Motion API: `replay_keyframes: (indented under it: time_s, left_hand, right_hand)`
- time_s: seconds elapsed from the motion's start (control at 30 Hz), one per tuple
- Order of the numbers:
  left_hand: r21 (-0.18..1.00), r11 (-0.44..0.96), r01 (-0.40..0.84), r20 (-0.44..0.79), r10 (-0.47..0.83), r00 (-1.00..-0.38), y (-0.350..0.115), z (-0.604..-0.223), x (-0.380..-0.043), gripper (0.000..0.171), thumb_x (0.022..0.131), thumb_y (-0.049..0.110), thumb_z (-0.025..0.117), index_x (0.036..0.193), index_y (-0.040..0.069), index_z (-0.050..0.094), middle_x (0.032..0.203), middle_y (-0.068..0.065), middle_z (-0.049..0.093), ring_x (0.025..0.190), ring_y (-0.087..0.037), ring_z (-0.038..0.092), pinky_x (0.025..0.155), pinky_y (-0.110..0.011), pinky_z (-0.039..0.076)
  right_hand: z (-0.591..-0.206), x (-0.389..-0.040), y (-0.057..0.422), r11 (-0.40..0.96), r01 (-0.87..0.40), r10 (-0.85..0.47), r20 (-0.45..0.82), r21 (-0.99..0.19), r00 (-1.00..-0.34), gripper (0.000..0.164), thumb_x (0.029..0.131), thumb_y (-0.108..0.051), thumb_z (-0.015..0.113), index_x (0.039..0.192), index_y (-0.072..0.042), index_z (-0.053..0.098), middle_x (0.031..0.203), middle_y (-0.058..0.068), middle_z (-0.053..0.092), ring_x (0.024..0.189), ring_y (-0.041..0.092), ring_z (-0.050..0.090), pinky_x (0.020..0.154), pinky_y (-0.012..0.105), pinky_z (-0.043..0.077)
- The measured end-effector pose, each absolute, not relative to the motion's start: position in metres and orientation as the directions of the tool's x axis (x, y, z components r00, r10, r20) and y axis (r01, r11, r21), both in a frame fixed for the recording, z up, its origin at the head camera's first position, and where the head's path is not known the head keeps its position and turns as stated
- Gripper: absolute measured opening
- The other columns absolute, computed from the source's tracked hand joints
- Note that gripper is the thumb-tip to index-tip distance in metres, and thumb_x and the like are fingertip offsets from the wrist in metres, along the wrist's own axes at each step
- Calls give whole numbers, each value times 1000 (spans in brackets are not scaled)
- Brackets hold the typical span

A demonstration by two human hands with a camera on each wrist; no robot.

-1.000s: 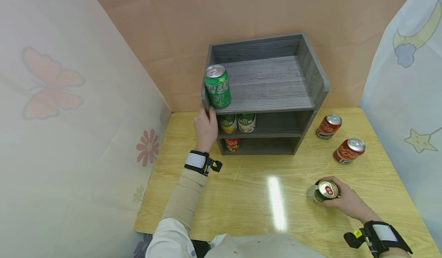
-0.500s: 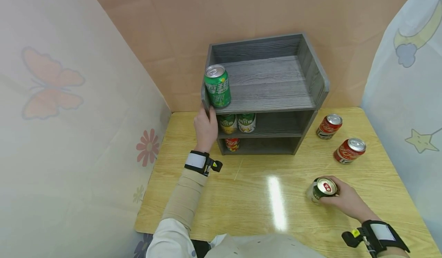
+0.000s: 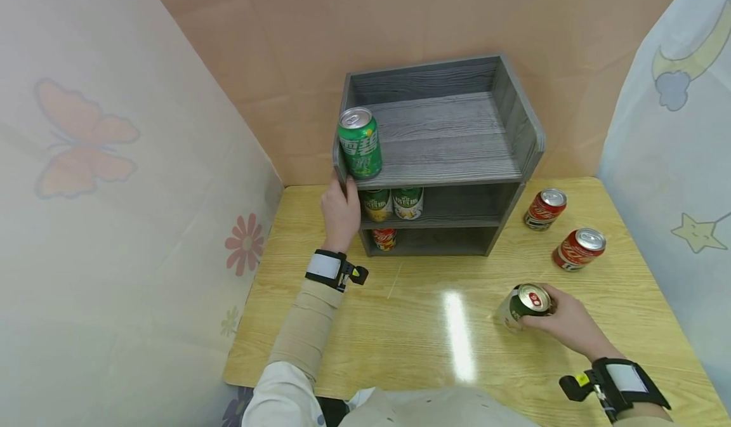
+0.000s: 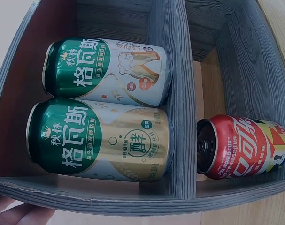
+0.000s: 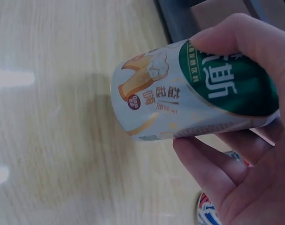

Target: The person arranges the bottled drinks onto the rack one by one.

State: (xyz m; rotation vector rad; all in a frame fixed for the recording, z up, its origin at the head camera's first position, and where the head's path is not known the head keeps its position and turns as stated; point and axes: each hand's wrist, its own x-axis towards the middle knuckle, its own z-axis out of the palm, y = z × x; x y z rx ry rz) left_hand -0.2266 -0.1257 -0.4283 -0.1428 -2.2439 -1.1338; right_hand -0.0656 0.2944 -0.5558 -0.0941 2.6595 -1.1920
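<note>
My right hand [image 3: 568, 322] grips a green-and-white drink can [image 5: 151, 93] around its upper part, thumb on one side and fingers on the other. In the right wrist view the can's base stands over the wooden tabletop, with a shadow beside it. My left hand [image 3: 341, 214] holds the front left edge of a grey wooden shelf [image 3: 445, 183]. On the shelf's top level stands a green soda can [image 3: 360, 144]. Two green kvass cans, one white [image 4: 109, 70] and one gold [image 4: 102, 138], fill the left of the middle level. A red cola can [image 4: 241, 147] is on the bottom level.
Two red cola cans, a farther one [image 3: 545, 209] and a nearer one [image 3: 579, 249], stand on the table [image 3: 422, 338] right of the shelf. Printed cloth walls [image 3: 171, 224] close in both sides, and a tan cloth [image 3: 285, 65] hangs behind.
My right hand has moved the green-and-white can slightly up and left in the head view. The left hand stays on the shelf edge.
</note>
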Motion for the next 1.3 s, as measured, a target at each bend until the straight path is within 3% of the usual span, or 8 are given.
replay_keyframes:
  time_s: [0.43, 0.93, 1.3]
  left_hand:
    - [699, 622, 352, 559, -168, -812, -126, -428, -226, 28, 108, 20, 47, 106, -4, 60, 80, -18, 62, 74, -33, 63, 57, -46, 41]
    - [701, 621, 350, 556, -169, -814, -126, -428, -227, 29, 108, 21, 46, 107, -4, 60, 82, -19, 63, 74, -33, 62, 58, -47, 42]
    - [698, 615, 367, 568, -165, -806, -126, -428, -226, 28, 107, 21, 47, 108, -4, 60, 79, -18, 62, 71, -32, 62, 56, -45, 39]
  right_hand:
    - [-531, -77, 275, 637, -24, -162, -103, -770, -981, 74, 80, -24, 89, 139, 4, 51, 118, 22, 66, 98, 30, 66, 71, 29, 53]
    - [-512, -88, 261, 606, -102, -178, -9, -789, -984, 69, 80, -22, 89, 137, -3, 55, 115, 17, 66, 93, 22, 65, 70, 29, 54]
    - [-492, -98, 253, 582, -155, -176, 62, -798, -982, 69, 78, -17, 90, 136, -2, 56, 113, 18, 67, 87, 11, 65, 68, 27, 53]
